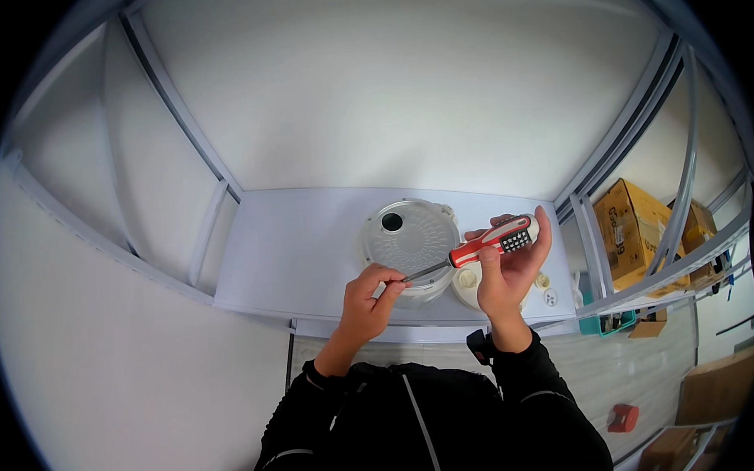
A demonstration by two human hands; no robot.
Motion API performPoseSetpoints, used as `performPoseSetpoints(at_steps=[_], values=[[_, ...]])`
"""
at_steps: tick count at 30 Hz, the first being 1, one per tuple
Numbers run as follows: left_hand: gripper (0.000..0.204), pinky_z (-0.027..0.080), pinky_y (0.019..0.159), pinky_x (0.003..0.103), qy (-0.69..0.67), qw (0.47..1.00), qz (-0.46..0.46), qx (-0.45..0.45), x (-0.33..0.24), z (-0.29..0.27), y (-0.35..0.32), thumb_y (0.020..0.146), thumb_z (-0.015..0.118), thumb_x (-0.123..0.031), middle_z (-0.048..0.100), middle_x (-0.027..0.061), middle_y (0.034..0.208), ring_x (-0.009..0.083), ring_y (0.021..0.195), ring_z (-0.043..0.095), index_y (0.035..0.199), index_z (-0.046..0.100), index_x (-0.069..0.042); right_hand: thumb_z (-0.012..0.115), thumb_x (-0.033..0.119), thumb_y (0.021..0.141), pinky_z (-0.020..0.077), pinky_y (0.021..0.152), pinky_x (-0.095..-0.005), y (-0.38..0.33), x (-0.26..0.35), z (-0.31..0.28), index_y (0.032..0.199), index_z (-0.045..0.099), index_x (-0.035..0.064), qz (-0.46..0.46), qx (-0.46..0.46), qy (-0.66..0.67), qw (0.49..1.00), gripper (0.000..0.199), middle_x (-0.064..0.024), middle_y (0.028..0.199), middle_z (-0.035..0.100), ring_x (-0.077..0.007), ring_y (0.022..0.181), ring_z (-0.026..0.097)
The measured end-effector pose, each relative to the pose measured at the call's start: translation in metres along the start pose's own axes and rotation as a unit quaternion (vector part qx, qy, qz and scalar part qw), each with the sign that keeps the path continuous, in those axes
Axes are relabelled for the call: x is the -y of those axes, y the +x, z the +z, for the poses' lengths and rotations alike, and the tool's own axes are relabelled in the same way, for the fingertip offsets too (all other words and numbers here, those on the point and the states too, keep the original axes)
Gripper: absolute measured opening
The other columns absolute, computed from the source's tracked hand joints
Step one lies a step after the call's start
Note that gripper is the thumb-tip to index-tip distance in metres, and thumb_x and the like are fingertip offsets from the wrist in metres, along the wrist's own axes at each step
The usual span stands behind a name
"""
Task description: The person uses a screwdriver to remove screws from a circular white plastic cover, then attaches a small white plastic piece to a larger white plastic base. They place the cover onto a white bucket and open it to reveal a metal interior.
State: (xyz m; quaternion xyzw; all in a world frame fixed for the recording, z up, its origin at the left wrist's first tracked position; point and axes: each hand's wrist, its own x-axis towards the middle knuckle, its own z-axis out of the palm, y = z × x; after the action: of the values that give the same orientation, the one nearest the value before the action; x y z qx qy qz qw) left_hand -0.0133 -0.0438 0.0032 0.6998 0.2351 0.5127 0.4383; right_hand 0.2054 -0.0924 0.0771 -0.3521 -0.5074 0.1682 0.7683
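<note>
A screwdriver [475,250] with a red, white and black handle lies slantwise above the table, its shaft pointing left and toward me. My right hand [510,279] holds the handle between the thumb and the fingers behind it. With thumb and fingertips pinched, my left hand [368,304] grips the shaft near its tip; the very end is hidden by the fingers. Beneath the shaft stands a round, whitish appliance part [414,234] with a patterned metallic top and a dark round spot. A cream-coloured round part [465,297] sits right of it, partly behind my right hand.
Small round pieces [550,297] lie at the right end of the white table [270,256]. Metal frame posts [182,118] rise on both sides. Cardboard boxes [630,235] and a teal bin [596,323] stand beyond the right side. A red object [622,418] rests on the floor.
</note>
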Motion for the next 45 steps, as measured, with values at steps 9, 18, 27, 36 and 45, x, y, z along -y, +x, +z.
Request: performPoseSetpoints(at_steps=[9, 18, 27, 36, 45], values=[[0.007, 0.057, 0.084, 0.032, 0.006, 0.999, -0.037, 0.011, -0.002, 0.0, -0.005, 0.102, 0.068, -0.003, 0.077, 0.0094, 0.098, 0.0204, 0.092, 0.075, 0.108, 0.069, -0.002, 0.073, 0.016, 0.102, 0.0627, 0.09, -0.0489, 0.002, 0.008, 0.001, 0.167, 0.014, 0.0107, -0.011, 0.046, 0.006, 0.999, 0.088, -0.0212, 0.132, 0.054, -0.031, 0.1, 0.074], [0.008, 0.056, 0.076, 0.036, 0.153, 0.982, 0.056, 0.095, -0.019, -0.004, 0.008, 0.097, 0.075, -0.005, 0.074, 0.0103, 0.091, 0.026, 0.085, 0.07, 0.104, 0.073, -0.002, 0.07, 0.0, 0.099, 0.0631, 0.09, -0.0487, -0.001, 0.006, -0.01, 0.166, 0.017, 0.009, -0.013, 0.104, 0.041, 0.994, 0.085, -0.0218, 0.132, 0.055, -0.0326, 0.102, 0.074], [0.012, 0.054, 0.069, 0.035, 0.126, 0.991, 0.034, -0.02, -0.005, -0.001, -0.004, 0.091, 0.08, -0.002, 0.074, 0.0097, 0.089, 0.0251, 0.078, 0.069, 0.1, 0.073, -0.003, 0.08, 0.0, 0.093, 0.0639, 0.092, -0.0502, -0.004, 0.0, -0.007, 0.162, 0.024, 0.0109, -0.032, 0.098, 0.027, 0.994, 0.089, -0.0199, 0.131, 0.056, -0.0316, 0.104, 0.073], [0.012, 0.054, 0.068, 0.033, 0.147, 0.987, 0.052, -0.041, -0.008, -0.003, -0.004, 0.09, 0.082, -0.002, 0.075, 0.0086, 0.089, 0.0232, 0.078, 0.07, 0.099, 0.073, -0.003, 0.084, 0.004, 0.091, 0.0644, 0.093, -0.0519, -0.005, -0.006, -0.005, 0.16, 0.026, 0.0116, -0.021, 0.087, 0.021, 0.996, 0.09, -0.0188, 0.131, 0.057, -0.0301, 0.105, 0.071], [0.01, 0.057, 0.073, 0.031, 0.004, 0.998, -0.039, -0.053, 0.01, -0.001, -0.01, 0.092, 0.08, -0.001, 0.077, 0.0097, 0.091, 0.0172, 0.082, 0.073, 0.1, 0.074, -0.002, 0.072, 0.008, 0.101, 0.0634, 0.092, -0.051, -0.004, -0.005, 0.0, 0.165, 0.013, 0.0162, -0.017, 0.106, 0.061, 0.992, 0.087, -0.0228, 0.136, 0.053, -0.0332, 0.106, 0.074]])
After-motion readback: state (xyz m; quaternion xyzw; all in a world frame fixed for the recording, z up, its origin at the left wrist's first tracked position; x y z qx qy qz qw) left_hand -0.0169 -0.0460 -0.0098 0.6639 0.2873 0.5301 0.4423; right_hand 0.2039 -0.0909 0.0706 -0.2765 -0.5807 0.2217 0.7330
